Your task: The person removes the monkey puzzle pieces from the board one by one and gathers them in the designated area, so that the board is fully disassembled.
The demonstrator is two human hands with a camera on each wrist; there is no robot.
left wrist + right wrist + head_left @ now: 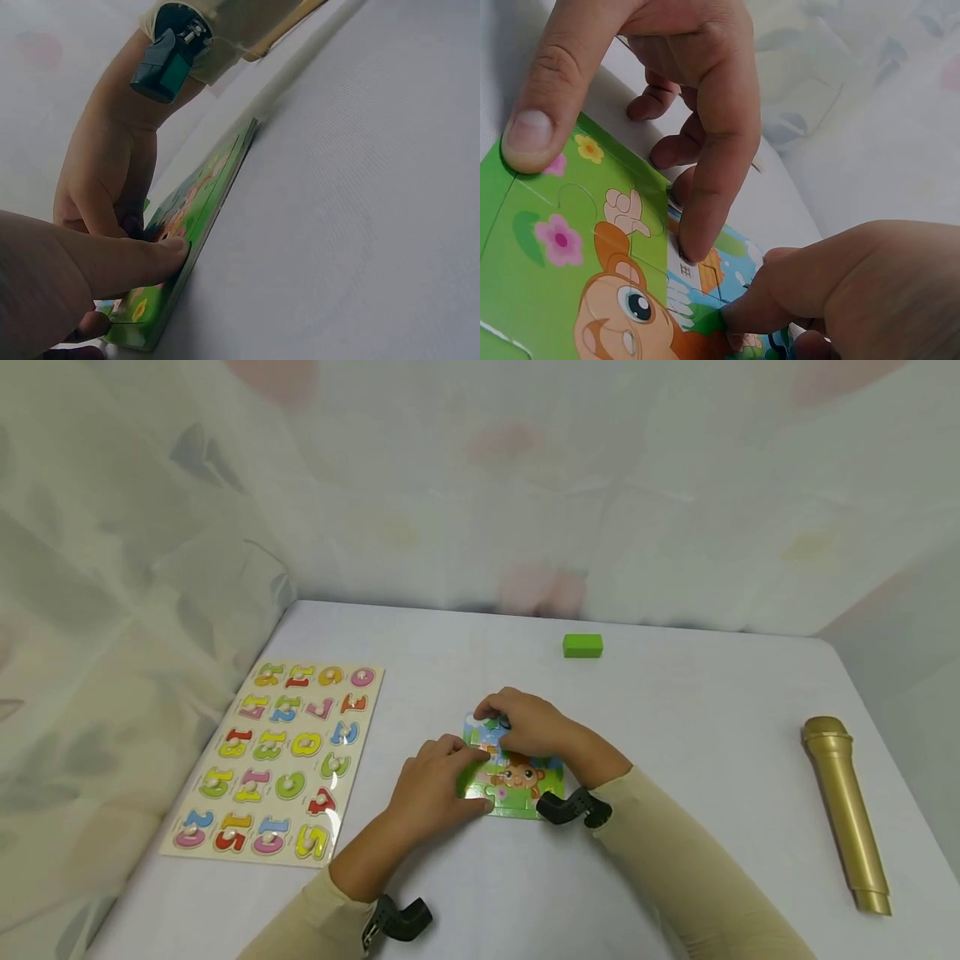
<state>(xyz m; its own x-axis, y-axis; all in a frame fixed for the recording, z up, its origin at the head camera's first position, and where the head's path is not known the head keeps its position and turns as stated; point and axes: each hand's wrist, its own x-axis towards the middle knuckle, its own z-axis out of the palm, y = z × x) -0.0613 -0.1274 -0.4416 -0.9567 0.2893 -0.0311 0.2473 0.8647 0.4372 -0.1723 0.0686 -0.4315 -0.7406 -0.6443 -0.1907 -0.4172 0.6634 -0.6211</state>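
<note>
A small jigsaw puzzle (517, 777) with a monkey, flowers and blue sky lies on the white table. My left hand (432, 783) rests at its left side: the thumb presses the green near edge and the index finger touches the face, while the other fingers lie along the left edge, as the right wrist view shows. My right hand (534, 727) reaches over the far part, fingers bent, gripping at the far left corner with its thumb on the picture. In the left wrist view the puzzle (210, 180) is seen almost edge-on. The right palm hides part of the far side.
A wooden number board (273, 760) with colourful knobbed numerals lies to the left. Beyond the hands is a green block (582, 646). A gold microphone-shaped thing (843, 810) lies near the right edge. Floral cloth (420, 485) hangs behind the table.
</note>
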